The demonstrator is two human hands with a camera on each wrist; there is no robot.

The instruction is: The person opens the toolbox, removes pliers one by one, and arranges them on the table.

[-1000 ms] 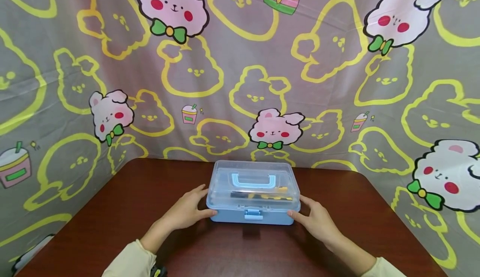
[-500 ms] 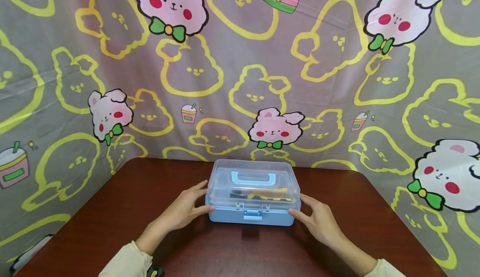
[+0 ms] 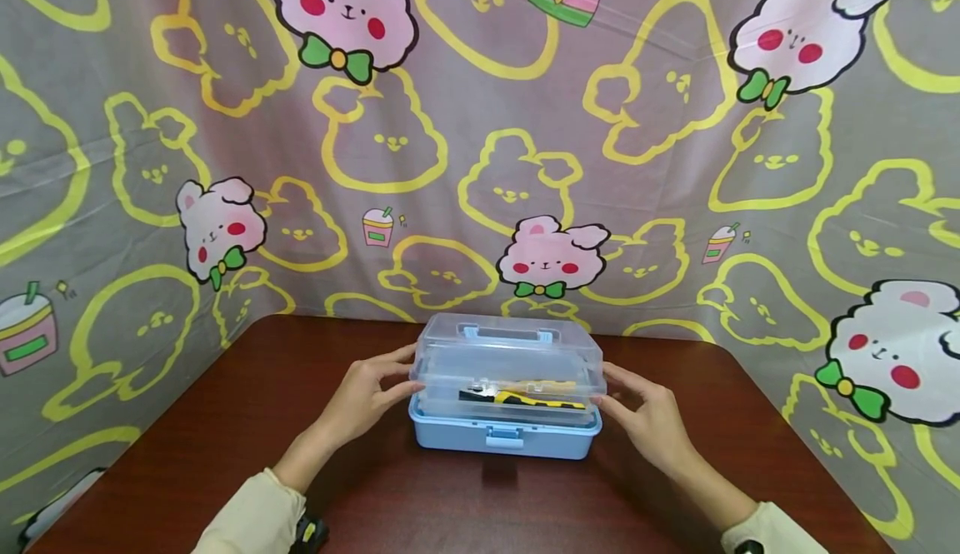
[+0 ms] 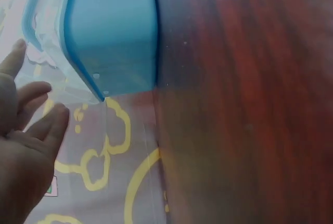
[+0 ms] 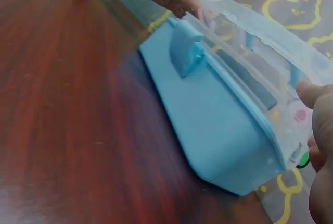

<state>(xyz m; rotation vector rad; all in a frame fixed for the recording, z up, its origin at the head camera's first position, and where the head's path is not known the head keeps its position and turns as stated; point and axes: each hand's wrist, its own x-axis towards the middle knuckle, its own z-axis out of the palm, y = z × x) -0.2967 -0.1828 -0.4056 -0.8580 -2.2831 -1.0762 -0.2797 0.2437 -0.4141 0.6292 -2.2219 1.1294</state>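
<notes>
A light blue toolbox [image 3: 457,439] stands on the table with its clear plastic lid [image 3: 442,337] tilted up, the front edge raised off the base. My left hand [image 3: 360,400] holds the lid's left side, thumb at the front corner. On the right side, my right hand [image 3: 648,425] grips the lid in the same way, thumb in front. A yellow-and-black tool with a silvery end [image 3: 517,396] shows through the lid, above the base's rim. The front latch [image 3: 504,436] hangs unfastened. In the right wrist view, the thumb of my right hand [image 5: 322,135] rests against the clear lid.
The dark red-brown table [image 3: 495,512] extends around the box on all sides. Behind it hangs a grey curtain [image 3: 450,171] printed with yellow outlines and rabbits. Dark devices [image 3: 309,531] sit at the wrists by the pale sleeves [image 3: 251,514].
The lid has swung up and back at its front edge, baring the base's rim and the tool. Both hands have risen with it, and its handle now appears foreshortened.
</notes>
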